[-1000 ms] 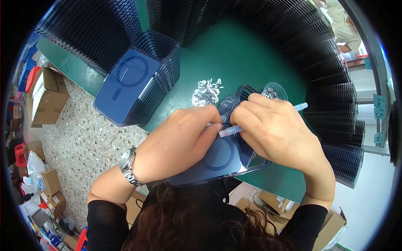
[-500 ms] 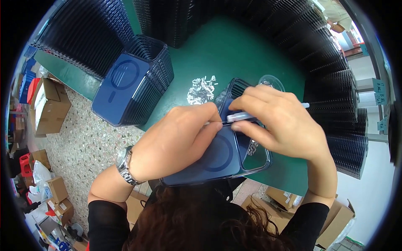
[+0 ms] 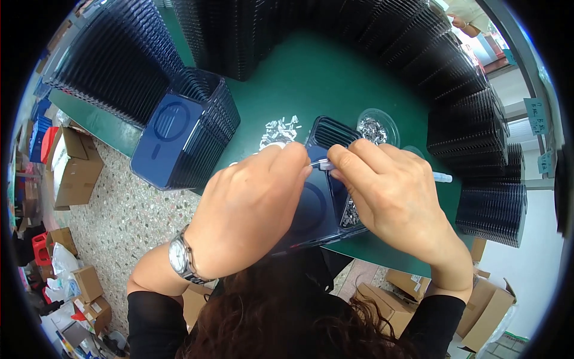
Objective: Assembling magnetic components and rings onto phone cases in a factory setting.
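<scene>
A dark blue, see-through phone case (image 3: 314, 209) tilts at the table's near edge, partly under my hands. My left hand (image 3: 248, 200), with a metal watch (image 3: 179, 256) on its wrist, is closed on the case's upper edge; its lower fingers are hidden. In a pinch, my right hand (image 3: 388, 188) holds a slim, pale pen-like tool (image 3: 442, 178). Its tip meets my left fingertips at the case edge; whether a small part sits between them cannot be made out. Just beyond lies another dark case (image 3: 335, 127). A heap of small silvery-white pieces (image 3: 280, 131) is on the green table.
A clear round dish (image 3: 391, 125) holds small metal pieces; more metal pieces (image 3: 350, 216) show beside the held case. Nested blue cases (image 3: 179, 134) stand at left, and tall dark stacks (image 3: 382, 36) line the far and right sides. Cardboard boxes (image 3: 75, 170) sit on the floor.
My left hand has rolled over and covers more of the case. My right hand has come slightly down, its fingers closer around the pen-like tool. The view has shifted a little.
</scene>
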Available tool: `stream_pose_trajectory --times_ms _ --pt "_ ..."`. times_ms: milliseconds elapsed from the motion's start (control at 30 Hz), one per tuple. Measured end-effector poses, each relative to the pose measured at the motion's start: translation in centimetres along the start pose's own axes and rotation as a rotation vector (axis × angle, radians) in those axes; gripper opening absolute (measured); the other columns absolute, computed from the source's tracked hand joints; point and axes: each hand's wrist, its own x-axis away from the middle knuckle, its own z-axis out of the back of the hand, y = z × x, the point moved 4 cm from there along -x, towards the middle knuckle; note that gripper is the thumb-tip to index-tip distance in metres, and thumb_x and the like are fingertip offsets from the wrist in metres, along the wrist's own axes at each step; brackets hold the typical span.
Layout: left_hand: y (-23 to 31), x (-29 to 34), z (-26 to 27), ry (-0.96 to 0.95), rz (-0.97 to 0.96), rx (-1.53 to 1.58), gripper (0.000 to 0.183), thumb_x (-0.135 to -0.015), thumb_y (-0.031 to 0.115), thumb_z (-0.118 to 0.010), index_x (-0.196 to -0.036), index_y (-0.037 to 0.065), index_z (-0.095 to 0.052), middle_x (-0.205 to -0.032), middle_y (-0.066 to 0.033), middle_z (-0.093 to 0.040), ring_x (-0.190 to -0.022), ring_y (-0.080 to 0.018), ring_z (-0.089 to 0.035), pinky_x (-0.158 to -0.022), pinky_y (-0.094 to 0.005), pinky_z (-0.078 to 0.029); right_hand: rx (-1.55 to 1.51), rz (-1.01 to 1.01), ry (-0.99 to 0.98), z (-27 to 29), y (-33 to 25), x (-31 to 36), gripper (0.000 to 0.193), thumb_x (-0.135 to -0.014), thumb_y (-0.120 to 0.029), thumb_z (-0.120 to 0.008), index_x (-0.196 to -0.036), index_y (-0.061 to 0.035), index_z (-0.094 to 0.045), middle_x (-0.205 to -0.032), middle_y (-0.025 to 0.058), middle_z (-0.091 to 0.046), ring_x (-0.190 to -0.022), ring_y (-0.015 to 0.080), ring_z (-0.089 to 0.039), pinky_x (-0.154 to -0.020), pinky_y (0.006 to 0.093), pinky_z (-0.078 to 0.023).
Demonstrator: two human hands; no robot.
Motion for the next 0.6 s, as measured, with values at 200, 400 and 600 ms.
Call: stream_pose_trajectory --times_ms 200,400,600 --pt "2.4 0.0 2.5 0.017 -0.143 0.055 0.011 -0.095 0.002 -0.071 -0.106 -0.001 -0.067 -0.09 -0.0168 -0.069 -0.083 -0.0337 -0.071 -0.07 -0.0372 -0.055 0.07 0.217 0.26 1.8 1.3 0.6 0.038 -0.079 -0.015 -0.083 -0.115 -0.0029 -0.074 -0.093 0.0069 -0.067 -0.066 0.0229 -0.059 -0.057 0.0353 -0.043" --pt "1.0 -1.0 3.7 -0.372 0.044 0.652 0.033 -0.091 0.01 -0.078 -0.118 -0.001 -0.061 -0.111 -0.0079 -0.067 -0.102 -0.0148 -0.065 -0.087 -0.0299 -0.052 0.217 0.334 0.672 2.5 1.7 2.5 0.035 -0.075 -0.014 -0.079 -0.11 -0.0088 -0.077 -0.095 0.0034 -0.068 -0.065 0.015 -0.051 -0.055 0.0292 -0.039" --pt "-0.3 0.1 3.6 -0.457 0.289 0.741 0.051 -0.097 0.031 -0.074 -0.132 0.004 -0.049 -0.119 -0.006 -0.058 -0.107 -0.0126 -0.054 -0.093 -0.0284 -0.044 0.123 0.186 0.796 2.4 3.4 3.3 0.033 -0.083 -0.001 -0.077 -0.116 -0.0029 -0.075 -0.1 0.0095 -0.073 -0.075 0.0195 -0.065 -0.059 0.0316 -0.049"
